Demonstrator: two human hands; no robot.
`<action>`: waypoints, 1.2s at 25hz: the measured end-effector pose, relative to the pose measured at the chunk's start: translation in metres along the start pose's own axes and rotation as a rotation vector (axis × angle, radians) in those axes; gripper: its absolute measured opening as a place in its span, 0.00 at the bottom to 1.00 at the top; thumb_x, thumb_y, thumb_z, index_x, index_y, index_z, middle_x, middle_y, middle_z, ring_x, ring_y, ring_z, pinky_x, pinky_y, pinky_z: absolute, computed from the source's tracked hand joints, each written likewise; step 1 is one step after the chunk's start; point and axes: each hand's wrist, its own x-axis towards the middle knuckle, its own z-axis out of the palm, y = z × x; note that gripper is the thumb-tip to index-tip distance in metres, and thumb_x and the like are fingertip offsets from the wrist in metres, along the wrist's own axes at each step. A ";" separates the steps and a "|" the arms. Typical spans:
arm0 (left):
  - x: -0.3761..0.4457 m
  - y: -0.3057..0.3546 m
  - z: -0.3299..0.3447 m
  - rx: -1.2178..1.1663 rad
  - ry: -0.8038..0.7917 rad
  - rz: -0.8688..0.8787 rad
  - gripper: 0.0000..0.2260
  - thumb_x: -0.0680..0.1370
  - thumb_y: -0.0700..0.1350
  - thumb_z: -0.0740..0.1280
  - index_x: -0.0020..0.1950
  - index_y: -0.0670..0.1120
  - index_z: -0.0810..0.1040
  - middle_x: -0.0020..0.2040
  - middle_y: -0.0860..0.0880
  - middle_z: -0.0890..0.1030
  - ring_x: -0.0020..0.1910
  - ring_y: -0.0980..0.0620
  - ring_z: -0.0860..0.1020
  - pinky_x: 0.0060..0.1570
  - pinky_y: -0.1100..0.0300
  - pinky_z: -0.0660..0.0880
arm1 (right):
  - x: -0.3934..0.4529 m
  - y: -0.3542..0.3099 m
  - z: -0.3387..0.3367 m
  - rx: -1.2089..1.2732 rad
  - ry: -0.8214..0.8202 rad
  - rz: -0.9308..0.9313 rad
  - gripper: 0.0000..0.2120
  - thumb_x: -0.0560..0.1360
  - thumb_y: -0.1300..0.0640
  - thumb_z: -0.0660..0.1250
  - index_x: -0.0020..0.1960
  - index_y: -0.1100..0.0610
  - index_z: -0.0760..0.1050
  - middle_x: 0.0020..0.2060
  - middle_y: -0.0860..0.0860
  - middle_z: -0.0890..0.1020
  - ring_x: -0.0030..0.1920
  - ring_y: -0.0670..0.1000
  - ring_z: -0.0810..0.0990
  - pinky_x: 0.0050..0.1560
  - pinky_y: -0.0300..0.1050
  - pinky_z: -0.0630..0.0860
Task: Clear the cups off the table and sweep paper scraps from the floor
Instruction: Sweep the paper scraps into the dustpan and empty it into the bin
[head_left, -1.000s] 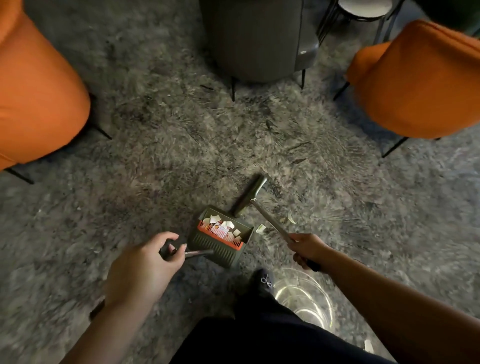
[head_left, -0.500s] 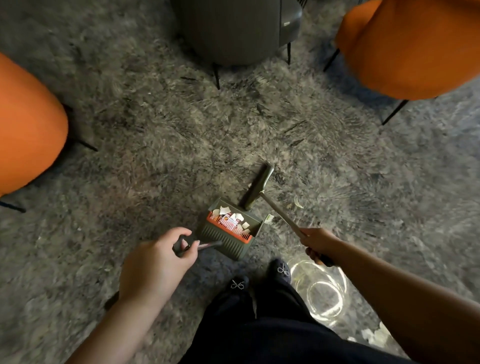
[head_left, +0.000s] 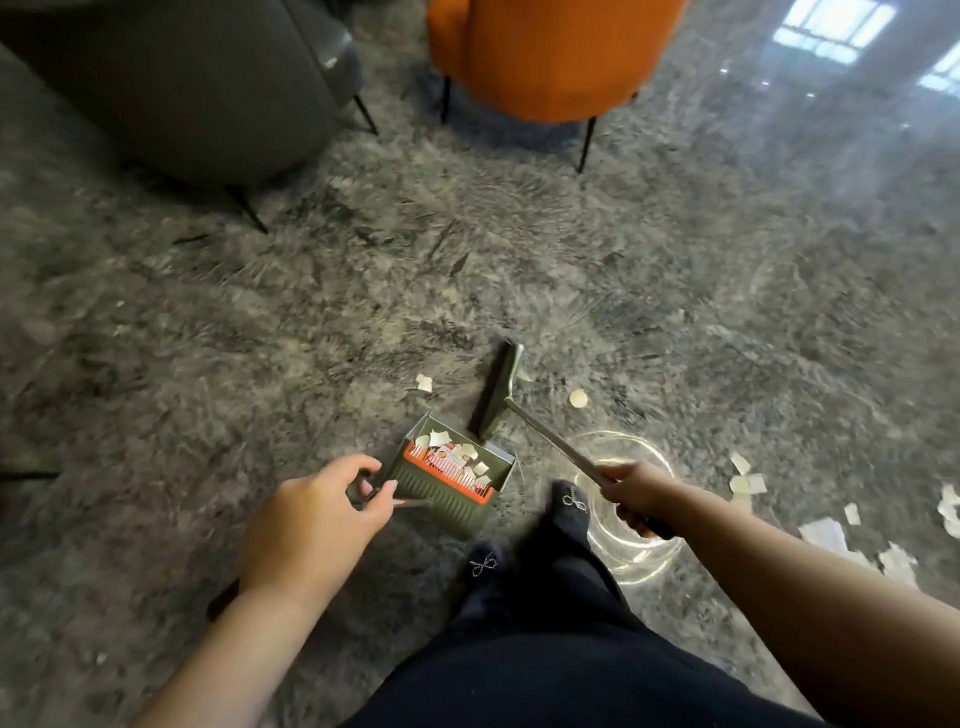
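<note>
Head view, left hand gripping the handle of a green dustpan holding paper scraps, right hand clenched round the broom handle, loose scraps on marbled floor nearby

The left hand sits at about 8 o'clock from the picture's centre, back of the hand up, fingers curled and thumb pinched against them round a thin handle that runs out toward 3 o'clock. Its bare forearm comes in from the bottom edge at 7 o'clock. The right hand lies at about 5 o'clock, fingers wrapped tight round a slim pole that slants up toward 11 o'clock. Its forearm enters from the lower right corner. Between the arms, dark-clad legs end in two dark-socked feet pointing toward 12 o'clock.
</note>
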 end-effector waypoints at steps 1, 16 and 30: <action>0.002 0.005 0.000 0.003 -0.018 0.015 0.11 0.65 0.55 0.77 0.44 0.58 0.80 0.26 0.59 0.76 0.27 0.48 0.79 0.26 0.66 0.65 | -0.004 0.007 -0.002 0.029 0.016 0.010 0.22 0.78 0.63 0.59 0.68 0.45 0.72 0.27 0.54 0.69 0.22 0.49 0.64 0.23 0.37 0.62; 0.022 0.102 0.030 0.016 -0.199 0.192 0.09 0.67 0.58 0.75 0.45 0.60 0.81 0.23 0.65 0.66 0.27 0.49 0.74 0.26 0.66 0.64 | -0.063 0.129 -0.055 0.476 0.160 0.244 0.21 0.79 0.65 0.59 0.68 0.47 0.72 0.27 0.52 0.68 0.20 0.46 0.64 0.20 0.34 0.62; 0.033 0.051 0.020 0.045 -0.142 0.072 0.10 0.69 0.61 0.71 0.47 0.60 0.81 0.33 0.52 0.82 0.31 0.45 0.78 0.31 0.60 0.73 | -0.078 0.084 -0.028 0.450 0.136 0.062 0.24 0.79 0.62 0.62 0.74 0.55 0.62 0.28 0.54 0.68 0.23 0.49 0.64 0.22 0.38 0.61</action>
